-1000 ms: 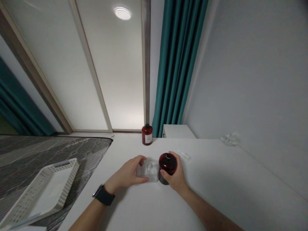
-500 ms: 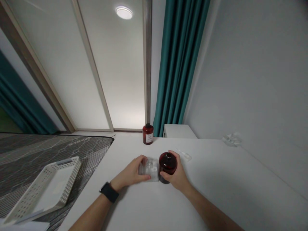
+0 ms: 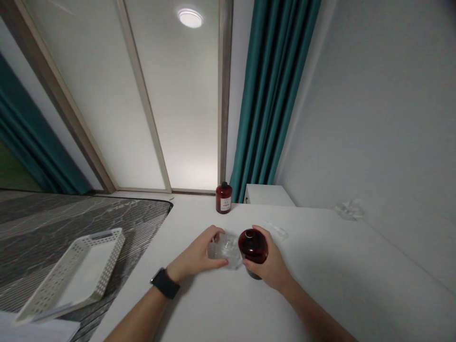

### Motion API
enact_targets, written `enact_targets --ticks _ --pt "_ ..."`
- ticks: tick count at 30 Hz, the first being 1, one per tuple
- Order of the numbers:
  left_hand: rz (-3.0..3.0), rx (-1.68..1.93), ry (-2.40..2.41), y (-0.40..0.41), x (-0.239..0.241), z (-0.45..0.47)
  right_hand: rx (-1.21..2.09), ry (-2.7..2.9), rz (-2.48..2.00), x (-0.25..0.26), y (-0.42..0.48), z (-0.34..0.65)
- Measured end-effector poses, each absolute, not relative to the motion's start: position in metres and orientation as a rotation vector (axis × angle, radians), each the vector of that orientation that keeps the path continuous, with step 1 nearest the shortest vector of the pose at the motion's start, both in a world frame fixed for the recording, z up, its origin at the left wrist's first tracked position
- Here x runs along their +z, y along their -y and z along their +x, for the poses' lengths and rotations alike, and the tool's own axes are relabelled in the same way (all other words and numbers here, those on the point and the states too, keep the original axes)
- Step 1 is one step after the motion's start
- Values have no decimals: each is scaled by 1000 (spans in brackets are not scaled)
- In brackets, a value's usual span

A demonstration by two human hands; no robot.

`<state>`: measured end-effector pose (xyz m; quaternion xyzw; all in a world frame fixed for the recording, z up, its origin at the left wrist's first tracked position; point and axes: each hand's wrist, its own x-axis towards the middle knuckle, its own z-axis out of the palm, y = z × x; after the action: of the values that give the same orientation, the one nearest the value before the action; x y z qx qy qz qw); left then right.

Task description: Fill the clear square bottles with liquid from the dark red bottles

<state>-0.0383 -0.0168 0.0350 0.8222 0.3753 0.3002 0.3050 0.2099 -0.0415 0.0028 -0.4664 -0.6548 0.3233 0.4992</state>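
Note:
My left hand, a black watch on its wrist, curls its thumb and fingers round a clear glass bottle standing on the white table. In my right hand is a dark red-brown glass bottle without a cap. This bottle leans to the left, its open mouth facing the clear one; its base is partly hidden by my fingers. I cannot make out any liquid passing between them.
A second red-brown bottle with a black cap and a white label stands at the table's far edge. Clear plastic pieces lie beyond my right hand, and crumpled clear plastic sits by the wall. A white perforated basket is at the left.
The red-brown bottle has gone from nearly upright to tilted left, its mouth nearer the clear bottle. My left hand keeps its hold. The whole view has shifted slightly.

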Motion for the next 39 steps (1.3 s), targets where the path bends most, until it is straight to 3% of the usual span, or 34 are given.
enact_targets --ticks 16,39 --pt "2229 775 -1041 17 32 -38 527 1836 -1221 8 42 225" --pt "2365 699 -1060 20 44 -36 513 1983 -1220 23 43 224"
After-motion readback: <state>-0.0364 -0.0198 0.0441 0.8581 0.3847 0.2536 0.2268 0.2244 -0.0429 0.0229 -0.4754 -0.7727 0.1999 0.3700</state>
